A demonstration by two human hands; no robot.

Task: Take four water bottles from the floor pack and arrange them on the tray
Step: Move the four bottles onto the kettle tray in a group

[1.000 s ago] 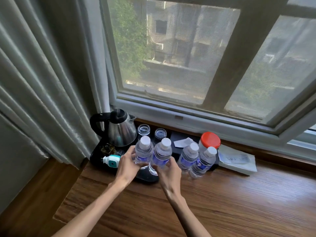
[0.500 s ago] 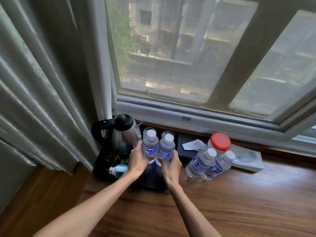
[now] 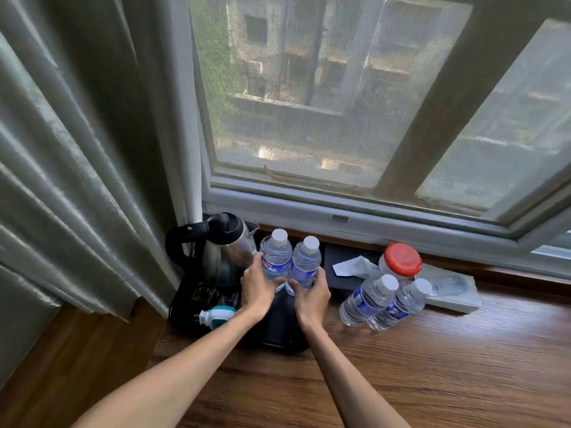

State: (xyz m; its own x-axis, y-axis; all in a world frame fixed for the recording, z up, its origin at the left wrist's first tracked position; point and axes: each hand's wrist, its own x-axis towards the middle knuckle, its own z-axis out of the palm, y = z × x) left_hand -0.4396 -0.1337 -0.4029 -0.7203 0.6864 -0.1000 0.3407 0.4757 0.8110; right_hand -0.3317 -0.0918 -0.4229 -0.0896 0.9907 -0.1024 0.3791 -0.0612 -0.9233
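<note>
Two clear water bottles with white caps and blue labels stand upright side by side at the back of the black tray (image 3: 279,341). My left hand (image 3: 258,290) grips the left bottle (image 3: 276,257) low on its body. My right hand (image 3: 312,293) wraps the base of the right bottle (image 3: 306,262). Two more bottles of the same kind stand on the wooden table to the right of the tray, one (image 3: 366,301) beside the other (image 3: 401,307). The floor pack is out of view.
A steel kettle (image 3: 225,251) with a black handle sits on the tray's left, with a white-and-teal plug (image 3: 216,315) in front. A red-lidded jar (image 3: 400,262), a black tissue box (image 3: 346,261) and a flat white packet (image 3: 451,291) lie along the windowsill. A curtain (image 3: 77,149) hangs left.
Both hands have carried their two bottles away from me toward the window, from the tray's front to its back, next to the kettle. The other two bottles have stayed put.
</note>
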